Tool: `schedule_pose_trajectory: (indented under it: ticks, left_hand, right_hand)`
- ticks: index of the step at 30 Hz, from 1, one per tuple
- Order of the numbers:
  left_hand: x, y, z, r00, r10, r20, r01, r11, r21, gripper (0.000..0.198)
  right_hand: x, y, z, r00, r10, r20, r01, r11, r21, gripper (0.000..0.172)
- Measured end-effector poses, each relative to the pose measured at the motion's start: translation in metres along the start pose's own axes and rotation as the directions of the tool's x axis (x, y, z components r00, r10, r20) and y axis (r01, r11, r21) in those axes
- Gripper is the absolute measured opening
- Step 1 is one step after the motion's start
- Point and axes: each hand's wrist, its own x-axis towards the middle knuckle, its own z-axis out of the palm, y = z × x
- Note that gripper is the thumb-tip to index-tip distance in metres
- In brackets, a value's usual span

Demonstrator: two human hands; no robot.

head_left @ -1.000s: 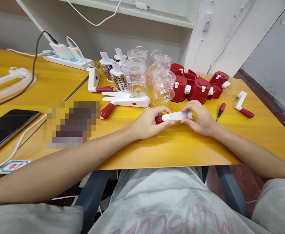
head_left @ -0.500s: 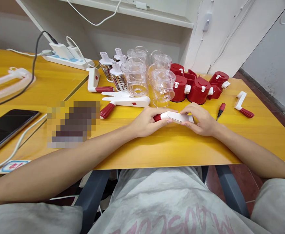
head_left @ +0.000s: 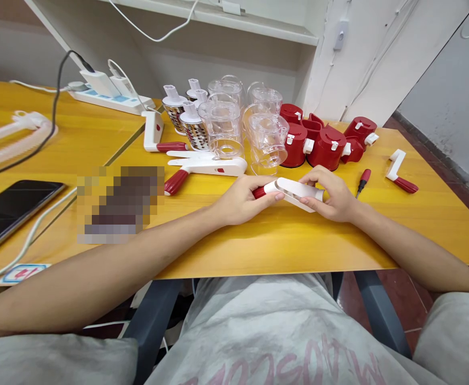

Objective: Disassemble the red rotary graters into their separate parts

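Left hand [head_left: 240,201] is clasping the crank [head_left: 297,187] by its red handle [head_left: 259,192], right hand [head_left: 332,195] is pinching the other end [head_left: 319,195], presumably steadying it

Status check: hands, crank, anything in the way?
Left hand on red handle. Right hand at white end. Crank in both hands. Screwdriver near right wrist, apart from crank.

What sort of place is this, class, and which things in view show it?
Probably an indoor workroom: the yellow table bears red plastic housings grouped beside clear plastic parts, and what looks like a screwdriver lies in front of the housings.
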Motion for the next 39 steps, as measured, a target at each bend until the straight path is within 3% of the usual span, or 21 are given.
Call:
schedule_pose_trajectory:
  ticks: [6,11,16,19,25,30,34,37,39]
  left_hand:
    - [0.001,0.004,-0.001,0.999,-0.033,0.011,0.032,0.999,0.013,0.053]
    - [0.000,0.004,-0.002,0.998,-0.066,0.017,0.067,0.997,-0.026,0.044]
    - [-0.002,0.002,-0.002,0.991,-0.134,0.026,0.136,0.989,-0.059,0.041]
    - [-0.001,0.004,-0.005,0.989,-0.147,0.027,0.148,0.989,-0.021,0.044]
    - [0.003,0.011,-0.018,0.991,-0.061,0.119,0.038,0.982,0.186,0.047]
    - [0.002,0.019,-0.035,0.960,-0.107,0.260,0.013,0.940,0.342,0.043]
    - [-0.003,0.029,-0.059,0.903,-0.174,0.392,-0.009,0.906,0.424,0.019]
    - [-0.010,0.027,-0.080,0.863,-0.301,0.405,0.059,0.857,0.512,0.015]
    - [-0.015,0.017,-0.093,0.902,-0.309,0.302,0.100,0.829,0.550,0.016]
  right_hand:
    - [0.001,-0.004,-0.003,0.997,0.060,-0.045,-0.058,0.997,0.060,0.051]
    - [0.005,-0.002,-0.007,0.975,0.196,-0.102,-0.186,0.977,0.103,0.056]
    - [0.004,0.019,-0.004,0.945,0.324,0.039,-0.326,0.937,0.123,0.049]
    - [0.001,0.029,0.000,0.953,0.287,0.098,-0.295,0.953,0.069,0.046]
    - [-0.002,0.032,0.002,0.957,0.224,0.182,-0.222,0.975,-0.028,0.048]
    - [-0.003,0.032,0.001,0.955,0.219,0.201,-0.212,0.976,-0.056,0.047]
    - [-0.003,0.033,0.002,0.954,0.213,0.211,-0.203,0.977,-0.066,0.046]
    - [-0.003,0.033,0.003,0.955,0.208,0.213,-0.198,0.978,-0.068,0.044]
    - [-0.003,0.033,0.003,0.958,0.199,0.207,-0.189,0.980,-0.067,0.044]
